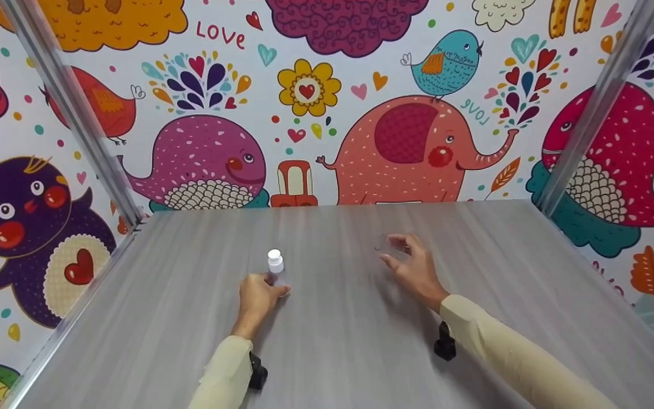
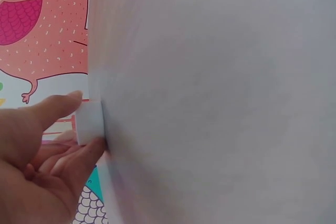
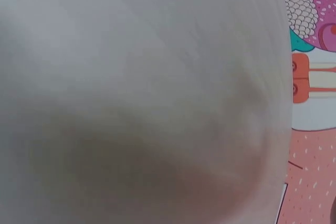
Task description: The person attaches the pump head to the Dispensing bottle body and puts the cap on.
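Note:
A small bottle with a white cap and a paler, see-through lower body stands upright on the grey table. My left hand grips its lower part between thumb and fingers. In the left wrist view, the thumb and fingertips close around the bottle's pale side right by the tabletop. To the right, my right hand is held over the table with thumb and fingers curved. Between its fingertips shows the faint outline of a small clear thing, its kind unclear. The right wrist view shows almost nothing of that hand.
The grey wood-grain table reaches back to a wall printed with cartoon animals. Metal posts stand at the rear corners. A metal strip runs along the left edge.

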### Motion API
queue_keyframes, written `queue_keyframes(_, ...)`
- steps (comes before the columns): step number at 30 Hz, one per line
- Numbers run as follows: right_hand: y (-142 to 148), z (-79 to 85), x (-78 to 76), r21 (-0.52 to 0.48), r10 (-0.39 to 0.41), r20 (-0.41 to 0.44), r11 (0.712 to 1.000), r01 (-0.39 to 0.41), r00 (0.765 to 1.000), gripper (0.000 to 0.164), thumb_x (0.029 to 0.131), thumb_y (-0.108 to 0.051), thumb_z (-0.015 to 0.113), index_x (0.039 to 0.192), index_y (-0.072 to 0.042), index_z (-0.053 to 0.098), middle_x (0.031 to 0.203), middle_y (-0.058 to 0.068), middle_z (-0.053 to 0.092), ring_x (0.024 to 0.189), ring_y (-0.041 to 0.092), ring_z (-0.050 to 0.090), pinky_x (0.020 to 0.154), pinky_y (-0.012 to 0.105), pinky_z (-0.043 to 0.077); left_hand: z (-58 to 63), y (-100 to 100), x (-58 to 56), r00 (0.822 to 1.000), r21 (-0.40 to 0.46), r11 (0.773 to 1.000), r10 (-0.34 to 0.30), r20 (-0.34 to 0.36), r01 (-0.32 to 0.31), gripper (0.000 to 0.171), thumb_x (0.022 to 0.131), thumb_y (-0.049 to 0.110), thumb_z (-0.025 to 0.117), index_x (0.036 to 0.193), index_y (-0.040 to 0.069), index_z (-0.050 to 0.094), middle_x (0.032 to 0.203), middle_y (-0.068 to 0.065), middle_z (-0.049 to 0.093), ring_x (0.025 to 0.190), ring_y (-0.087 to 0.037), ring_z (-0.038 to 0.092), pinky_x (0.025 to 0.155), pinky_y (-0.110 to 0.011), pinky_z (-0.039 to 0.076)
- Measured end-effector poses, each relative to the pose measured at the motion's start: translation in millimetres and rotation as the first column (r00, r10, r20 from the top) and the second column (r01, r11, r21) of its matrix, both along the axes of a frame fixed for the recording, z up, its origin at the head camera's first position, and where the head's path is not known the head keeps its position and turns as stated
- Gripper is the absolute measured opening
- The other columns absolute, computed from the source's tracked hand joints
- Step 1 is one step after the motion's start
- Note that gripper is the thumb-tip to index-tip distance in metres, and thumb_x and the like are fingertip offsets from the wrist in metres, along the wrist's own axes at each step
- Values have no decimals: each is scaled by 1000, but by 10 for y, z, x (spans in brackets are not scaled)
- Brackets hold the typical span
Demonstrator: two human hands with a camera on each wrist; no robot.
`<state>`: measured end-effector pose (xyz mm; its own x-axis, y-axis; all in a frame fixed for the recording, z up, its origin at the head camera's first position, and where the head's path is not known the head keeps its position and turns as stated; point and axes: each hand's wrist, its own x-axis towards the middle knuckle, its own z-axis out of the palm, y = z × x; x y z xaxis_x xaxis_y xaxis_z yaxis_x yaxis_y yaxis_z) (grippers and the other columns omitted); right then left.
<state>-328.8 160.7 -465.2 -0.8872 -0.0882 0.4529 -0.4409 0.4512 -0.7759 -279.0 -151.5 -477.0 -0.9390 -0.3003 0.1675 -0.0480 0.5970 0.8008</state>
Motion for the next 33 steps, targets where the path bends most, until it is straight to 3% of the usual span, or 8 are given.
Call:
queue_keyframes(7,-117,-25,-4,11,19,-59,1000,-18,998,44,85,-10,78,124,-3,59,121,18,64,116,28,62,103,51,48,5,-10,4,1000,-17,1000,1,4,-1,26,73,9,85,90,-8,76,86,-17,76,69,-17,52,62,-30,46)
queue_keyframes(12,-152,-29,9,-4,23,-52,1000,-23,998,43,85,-10,78,122,-3,57,120,18,63,115,28,62,104,49,48,12,-15,14,1000,-44,999,2,-1,-2,20,73,10,85,82,-6,76,76,-12,72,67,-18,48,61,-31,42)
queue_keyframes(22,-194,-8,15,-2,44,-68,999,-44,997,40,84,-10,79,117,-3,59,114,10,64,114,33,62,102,52,48,-5,-9,2,1000,-48,999,11,-15,-12,19,71,9,84,79,-5,75,71,-9,70,64,-18,46,58,-30,40)
queue_keyframes(33,-223,50,-37,48,52,-128,998,-46,990,38,84,-8,79,118,-1,64,112,14,65,105,22,62,97,44,53,-21,9,-14,1000,-56,998,8,-23,-9,25,71,9,85,87,-8,76,85,-20,76,68,-20,49,70,-42,52)
